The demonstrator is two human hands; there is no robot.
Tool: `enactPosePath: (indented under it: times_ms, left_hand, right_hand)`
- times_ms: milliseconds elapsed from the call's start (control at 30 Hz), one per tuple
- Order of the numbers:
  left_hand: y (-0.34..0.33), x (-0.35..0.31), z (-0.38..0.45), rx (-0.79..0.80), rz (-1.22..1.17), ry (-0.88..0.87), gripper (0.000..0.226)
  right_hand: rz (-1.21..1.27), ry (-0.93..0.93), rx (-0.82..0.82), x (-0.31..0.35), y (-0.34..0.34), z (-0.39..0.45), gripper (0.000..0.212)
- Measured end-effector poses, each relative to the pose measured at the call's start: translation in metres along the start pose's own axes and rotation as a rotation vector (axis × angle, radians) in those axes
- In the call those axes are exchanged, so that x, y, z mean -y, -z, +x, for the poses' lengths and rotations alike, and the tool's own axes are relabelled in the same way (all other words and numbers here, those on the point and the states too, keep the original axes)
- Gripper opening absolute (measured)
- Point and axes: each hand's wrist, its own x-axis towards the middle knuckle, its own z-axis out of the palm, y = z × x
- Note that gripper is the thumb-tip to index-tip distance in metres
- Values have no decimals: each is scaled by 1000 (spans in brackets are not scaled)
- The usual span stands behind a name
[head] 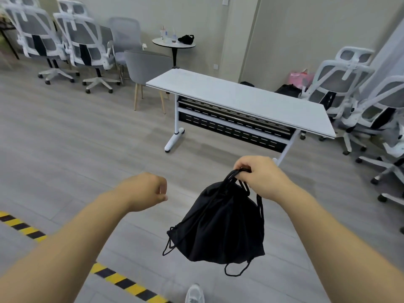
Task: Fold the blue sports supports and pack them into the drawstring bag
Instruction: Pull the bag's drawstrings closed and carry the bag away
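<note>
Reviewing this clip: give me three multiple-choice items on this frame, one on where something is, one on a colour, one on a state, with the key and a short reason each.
1. Where is the drawstring bag?
A. On the white table
B. Hanging from the right hand
C. On the floor

2. What colour is the bag?
A. Blue
B. Pink
C. Black

3. What state is the left hand in?
A. Loosely closed, holding nothing visible
B. Gripping the cords
C. Flat on the table

Key: 1 B, the right hand grips the cords and the bag dangles above the floor, short of the white table. 2 C, fabric and cords are black. 3 A, the left hand is curled, apart from the bag.
</note>
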Motion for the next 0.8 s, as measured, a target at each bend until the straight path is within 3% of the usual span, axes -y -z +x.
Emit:
enactPosePath:
  times_ms: [267, 533, 800]
  left_hand:
    - [63, 27, 166, 19, -41, 59, 13]
    - [128, 55, 320, -21, -157, 27, 19]
    - [213, 69, 489, -67, -411, -246, 65]
  right_hand:
    - [6, 61, 56, -15, 28, 183, 10]
    - [74, 133, -24, -10, 68, 344, 14]
    - [178, 264, -156, 16, 108, 489, 35]
